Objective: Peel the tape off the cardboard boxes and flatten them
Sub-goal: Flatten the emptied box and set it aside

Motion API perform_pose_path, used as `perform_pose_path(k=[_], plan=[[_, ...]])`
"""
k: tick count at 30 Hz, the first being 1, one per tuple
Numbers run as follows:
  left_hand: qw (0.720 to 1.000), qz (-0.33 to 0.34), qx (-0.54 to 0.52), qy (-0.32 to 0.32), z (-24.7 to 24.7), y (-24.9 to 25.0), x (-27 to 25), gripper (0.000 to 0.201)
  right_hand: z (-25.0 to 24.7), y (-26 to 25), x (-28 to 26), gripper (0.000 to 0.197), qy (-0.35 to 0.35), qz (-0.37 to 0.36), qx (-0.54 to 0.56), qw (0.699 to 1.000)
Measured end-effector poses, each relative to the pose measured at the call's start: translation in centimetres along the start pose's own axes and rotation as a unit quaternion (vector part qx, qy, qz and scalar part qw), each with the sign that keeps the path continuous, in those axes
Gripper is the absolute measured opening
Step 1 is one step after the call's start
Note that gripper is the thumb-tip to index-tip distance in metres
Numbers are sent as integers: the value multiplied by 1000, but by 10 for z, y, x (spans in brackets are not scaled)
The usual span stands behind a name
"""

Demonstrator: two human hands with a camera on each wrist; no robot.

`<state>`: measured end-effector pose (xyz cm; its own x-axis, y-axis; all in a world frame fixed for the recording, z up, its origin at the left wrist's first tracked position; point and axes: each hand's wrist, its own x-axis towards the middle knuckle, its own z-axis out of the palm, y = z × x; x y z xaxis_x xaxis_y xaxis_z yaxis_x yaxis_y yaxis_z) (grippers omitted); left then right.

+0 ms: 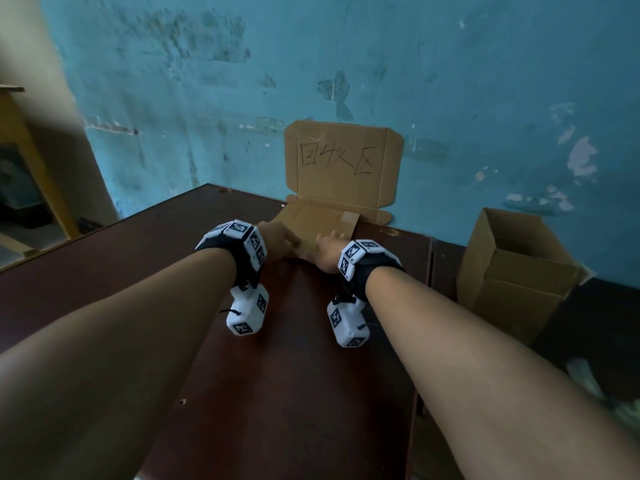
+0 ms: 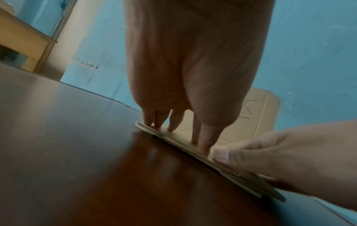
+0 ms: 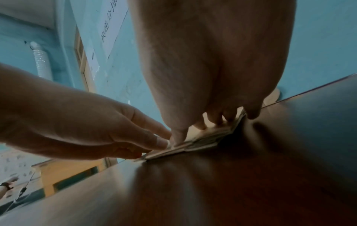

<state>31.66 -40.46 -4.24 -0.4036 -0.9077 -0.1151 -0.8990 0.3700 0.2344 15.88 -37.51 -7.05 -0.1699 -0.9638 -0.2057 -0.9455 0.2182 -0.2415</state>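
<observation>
A flattened brown cardboard box (image 1: pixel 313 218) lies near the far edge of the dark wooden table (image 1: pixel 277 375). My left hand (image 1: pixel 277 237) presses on its near left part, with straight fingers standing on their tips on the layered edge (image 2: pixel 185 146). My right hand (image 1: pixel 327 252) presses its near right part. In the right wrist view the thumb and fingers (image 3: pixel 216 120) bear down on the stacked cardboard (image 3: pixel 204 140), and the little finger hangs past its end. The hands almost touch. No tape is visible.
A flat cardboard sheet (image 1: pixel 341 157) with handwritten characters leans on the blue wall behind the box. An open upright cardboard box (image 1: pixel 512 271) stands to the right, beyond the table's edge. Yellow wooden furniture (image 1: pixel 14 133) is at the far left.
</observation>
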Motion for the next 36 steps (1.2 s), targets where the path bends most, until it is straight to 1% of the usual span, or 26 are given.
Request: perform_pose_path(k=[1,3,5,8,10,11,14,16,17,19,23,25,29,33,36], plan=[[1000,3,0,-2,0,3,1,44,-4,1,-1,58,1,-2,12,1000],[1000,2,-3,-13,-1,8,0,41,-7,4,-1,53,-11,1,17,1000],[1000,-13,-15,-10,1,11,2,44,-8,1,1,56,-15,-2,5,1000],[1000,-21,-13,-3,4,20,3,44,-12,-9,-4,66,-27,28,-19,999],[1000,-27,-14,-9,2,25,2,47,-19,-9,-5,67,-31,15,1,999],[999,-30,-26,-5,0,31,0,49,-25,-6,-9,67,-23,8,3,1000],[999,-19,-42,28,-7,43,-10,48,-42,-3,-26,63,-8,-3,1,1000],[997,-20,-48,55,-10,48,-19,49,-50,-6,-42,67,-6,-13,3,1000],[997,-21,-55,57,-11,51,-22,49,-55,-7,-51,69,-3,-15,3,1000],[996,-22,-71,56,-16,62,-33,49,-64,-4,-69,70,3,-17,9,1000],[993,-21,-91,65,-24,86,-64,51,-77,4,-106,59,7,-26,17,999],[994,-7,-90,69,-26,100,-75,50,-84,13,-123,62,13,-23,32,999],[995,16,-90,51,-28,126,-95,45,-91,33,-154,64,29,-17,22,999],[992,27,-112,42,-23,151,-106,41,-101,52,-183,56,44,-9,33,998],[991,40,-118,55,-21,169,-117,41,-105,68,-196,65,42,-1,34,999]])
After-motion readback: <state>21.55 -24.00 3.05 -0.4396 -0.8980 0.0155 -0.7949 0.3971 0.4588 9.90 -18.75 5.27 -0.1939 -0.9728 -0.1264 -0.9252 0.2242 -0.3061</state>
